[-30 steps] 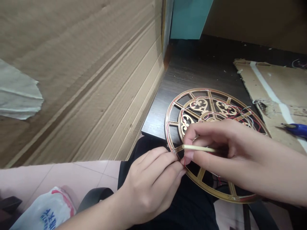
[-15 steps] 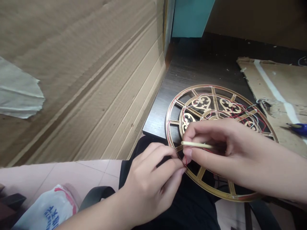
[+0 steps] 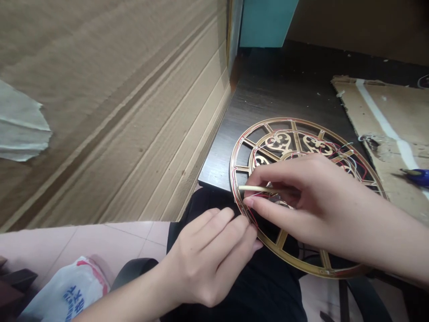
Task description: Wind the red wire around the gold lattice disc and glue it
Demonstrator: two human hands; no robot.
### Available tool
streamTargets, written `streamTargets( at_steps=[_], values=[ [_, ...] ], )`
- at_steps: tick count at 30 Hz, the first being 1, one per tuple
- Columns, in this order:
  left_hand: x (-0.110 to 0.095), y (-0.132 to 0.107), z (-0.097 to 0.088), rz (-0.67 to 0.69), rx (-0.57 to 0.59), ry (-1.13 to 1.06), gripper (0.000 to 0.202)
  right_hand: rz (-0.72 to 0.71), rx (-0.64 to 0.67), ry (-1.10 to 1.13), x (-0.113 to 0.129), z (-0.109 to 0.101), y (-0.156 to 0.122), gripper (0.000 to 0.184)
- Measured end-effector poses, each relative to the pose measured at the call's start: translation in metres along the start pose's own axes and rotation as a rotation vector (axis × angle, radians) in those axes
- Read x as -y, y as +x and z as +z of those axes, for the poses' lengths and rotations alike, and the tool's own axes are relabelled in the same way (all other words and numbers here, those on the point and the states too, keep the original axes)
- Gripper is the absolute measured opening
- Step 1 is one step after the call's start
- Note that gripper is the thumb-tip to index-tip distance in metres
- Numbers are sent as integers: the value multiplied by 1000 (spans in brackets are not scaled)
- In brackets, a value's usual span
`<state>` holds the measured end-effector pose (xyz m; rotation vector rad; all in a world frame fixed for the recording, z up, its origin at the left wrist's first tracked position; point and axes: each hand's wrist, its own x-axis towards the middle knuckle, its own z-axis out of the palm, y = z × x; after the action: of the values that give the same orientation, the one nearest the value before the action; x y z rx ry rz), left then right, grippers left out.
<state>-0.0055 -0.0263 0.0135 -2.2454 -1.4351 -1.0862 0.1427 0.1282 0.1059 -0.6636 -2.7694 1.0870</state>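
A round gold openwork frame (image 3: 280, 254) with spokes and scroll ornaments lies partly on the dark table and partly over my lap. Thin red and white wires (image 3: 357, 167) run along its channels and cross its inside. My left hand (image 3: 214, 257) is closed on the frame's near-left rim, fingers on top and thumb at the outer edge. In my right hand (image 3: 311, 197) a thin pale stick (image 3: 256, 189) lies between thumb and fingers, its end pointing left over the rim. A red wire passes close below those fingertips; whether they pinch it is hidden.
A large cardboard sheet (image 3: 134, 112) stands along the left side. On the dark table (image 3: 278, 85) lies a worn cardboard piece (image 3: 375, 103) with a blue-handled tool (image 3: 417, 176). A teal panel (image 3: 268, 22) rises behind. A white plastic bag (image 3: 70, 290) sits on the floor.
My right hand has moved up and left with the stick, away from my left fingers. My left hand has shifted slightly and lies flatter over the rim.
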Motion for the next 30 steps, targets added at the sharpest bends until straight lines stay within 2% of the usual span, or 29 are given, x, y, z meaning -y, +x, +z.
streamTargets(
  at_steps=[3,9,20,30],
  values=[
    [3,-4,1,86,-12,47,26,-37,2,-53,-1,2,2,18],
    [4,-6,-2,146,27,70,23,-70,5,-72,-2,5,3,16],
    [5,-3,-3,121,40,57,23,-103,-12,-88,-6,7,4,14],
    [6,-4,-1,127,69,27,24,-78,10,-92,-6,10,5,16]
  ],
)
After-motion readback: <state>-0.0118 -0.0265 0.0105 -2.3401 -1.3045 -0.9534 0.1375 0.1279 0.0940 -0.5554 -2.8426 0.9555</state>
